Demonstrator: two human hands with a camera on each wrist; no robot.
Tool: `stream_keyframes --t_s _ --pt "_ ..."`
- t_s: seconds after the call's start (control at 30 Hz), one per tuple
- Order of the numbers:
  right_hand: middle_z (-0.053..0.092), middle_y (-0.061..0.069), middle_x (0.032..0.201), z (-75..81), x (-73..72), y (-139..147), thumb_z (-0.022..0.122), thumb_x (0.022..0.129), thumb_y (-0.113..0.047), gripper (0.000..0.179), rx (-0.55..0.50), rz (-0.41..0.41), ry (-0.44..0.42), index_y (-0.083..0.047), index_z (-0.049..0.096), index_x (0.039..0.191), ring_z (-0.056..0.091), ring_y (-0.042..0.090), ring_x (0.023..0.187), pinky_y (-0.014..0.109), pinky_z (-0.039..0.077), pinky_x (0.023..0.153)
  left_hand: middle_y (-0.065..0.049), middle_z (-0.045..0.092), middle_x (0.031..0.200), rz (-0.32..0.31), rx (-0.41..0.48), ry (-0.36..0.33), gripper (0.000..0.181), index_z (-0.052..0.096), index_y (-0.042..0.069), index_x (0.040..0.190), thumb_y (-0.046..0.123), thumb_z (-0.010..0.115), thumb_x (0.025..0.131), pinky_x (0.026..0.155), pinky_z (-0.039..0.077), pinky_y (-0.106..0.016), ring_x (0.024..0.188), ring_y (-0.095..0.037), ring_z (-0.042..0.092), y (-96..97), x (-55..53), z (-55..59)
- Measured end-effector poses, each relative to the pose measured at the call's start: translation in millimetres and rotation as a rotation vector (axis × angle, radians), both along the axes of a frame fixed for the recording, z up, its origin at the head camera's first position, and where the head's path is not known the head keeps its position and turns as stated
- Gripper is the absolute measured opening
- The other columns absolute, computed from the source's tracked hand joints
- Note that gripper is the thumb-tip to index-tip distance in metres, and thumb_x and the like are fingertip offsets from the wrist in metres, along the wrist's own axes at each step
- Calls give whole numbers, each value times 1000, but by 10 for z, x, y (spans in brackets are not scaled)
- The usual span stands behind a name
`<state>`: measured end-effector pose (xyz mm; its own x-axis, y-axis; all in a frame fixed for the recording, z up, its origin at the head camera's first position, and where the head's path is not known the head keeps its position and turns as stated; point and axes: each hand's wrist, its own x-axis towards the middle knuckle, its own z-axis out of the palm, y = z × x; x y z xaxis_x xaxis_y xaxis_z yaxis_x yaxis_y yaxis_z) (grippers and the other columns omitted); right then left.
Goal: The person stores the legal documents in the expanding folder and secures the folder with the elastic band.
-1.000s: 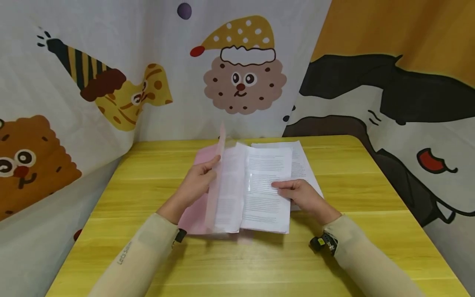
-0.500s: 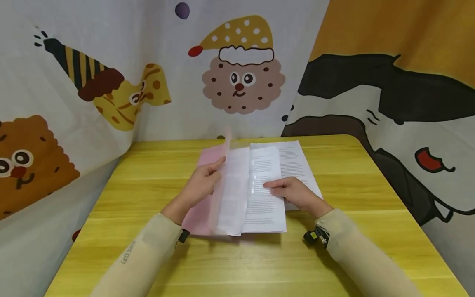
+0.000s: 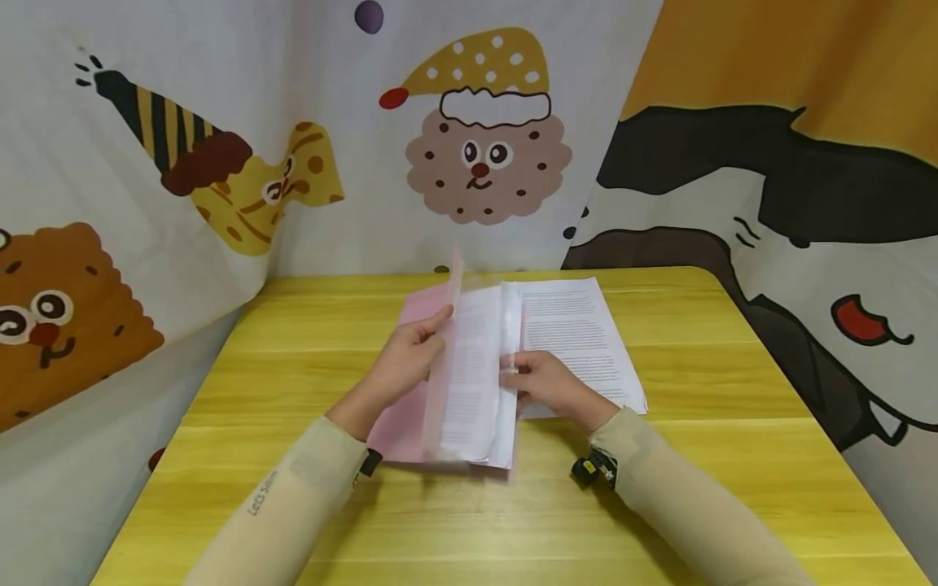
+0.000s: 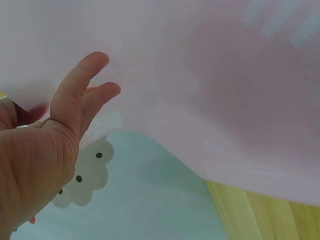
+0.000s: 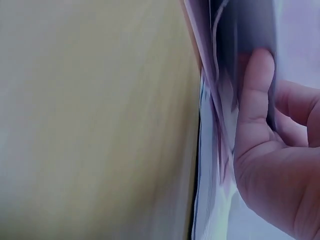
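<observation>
A pink translucent folder lies partly opened on the table, its cover standing raised. My left hand holds that cover at its left side; in the left wrist view, two fingers of the left hand lie against the pale pink sheet. Printed white papers sit within the folder, seen through a clear layer. At their right edge, my right hand pinches the papers. Close up in the right wrist view, the thumb of the right hand presses on a sheet, with other fingers behind it.
Another stack of printed sheets lies to the right, partly under the folder side. The yellow wooden table meets a cartoon-printed curtain at the back.
My right hand has moved left with the papers, which now lie mostly behind the raised cover. More of the stack on the right shows. My left hand has shifted slightly right with the cover.
</observation>
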<state>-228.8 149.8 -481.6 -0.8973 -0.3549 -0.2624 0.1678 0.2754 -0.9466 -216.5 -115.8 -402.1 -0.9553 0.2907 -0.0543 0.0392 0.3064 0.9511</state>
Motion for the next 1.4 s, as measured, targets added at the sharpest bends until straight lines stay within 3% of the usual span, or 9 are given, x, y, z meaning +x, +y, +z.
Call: stream_keyframes --t_s 0.17,0.3,0.5,0.67,0.8,1.07,1.23,1.4 --pt "78 10 113 -1 37 204 71 101 -10 43 -29 -55 -29 1 66 142 75 16 82 32 65 69 12 43 169 -8 -8 14 57 43 20 164 15 45 107 52 43 -24 51 -12 35 -5 -4 22" --pt "82 6 108 -27 53 248 74 100 -10 40 -19 -86 -1 -1 69 138 76 14 87 28 63 67 9 43 170 -14 -6 14 58 42 20 164 14 46 107 51 43 -24 51 -12 36 -13 -7 6" --pt "83 2 97 -54 34 111 77 97 -10 35 -8 -132 58 -1 74 131 73 8 77 25 55 60 6 43 170 -24 10 18 57 42 19 164 13 45 107 51 43 -25 51 -11 34 17 -1 -1" --pt "80 1 82 -91 6 -57 75 92 0 29 -34 -132 63 5 74 121 72 8 69 23 54 55 8 42 170 -24 24 -1 57 43 18 164 12 46 107 51 43 -24 51 -11 36 35 14 -3" --pt "80 2 81 -77 11 -56 75 92 1 29 -28 -140 59 6 73 120 71 9 69 23 54 55 8 42 170 -12 33 -14 57 42 18 164 12 46 107 52 44 -24 52 -10 37 34 27 -1" --pt "80 12 120 34 -8 403 75 101 -24 43 79 -178 27 -5 70 139 73 12 86 27 59 67 8 43 170 -9 2 4 58 42 20 164 14 46 106 50 41 -23 50 -11 36 16 20 -13" --pt "69 21 142 135 -89 889 69 105 -29 56 102 -280 -25 -1 58 152 74 11 101 26 62 81 7 42 170 -19 -13 -6 57 42 21 164 14 47 107 53 46 -25 53 -12 39 30 19 -38" --pt "50 23 162 247 -152 1324 59 110 -32 66 61 -369 -72 1 39 164 67 16 126 27 58 104 7 41 171 -25 -27 -29 57 42 23 164 14 48 108 60 53 -28 62 -14 43 51 24 -57"
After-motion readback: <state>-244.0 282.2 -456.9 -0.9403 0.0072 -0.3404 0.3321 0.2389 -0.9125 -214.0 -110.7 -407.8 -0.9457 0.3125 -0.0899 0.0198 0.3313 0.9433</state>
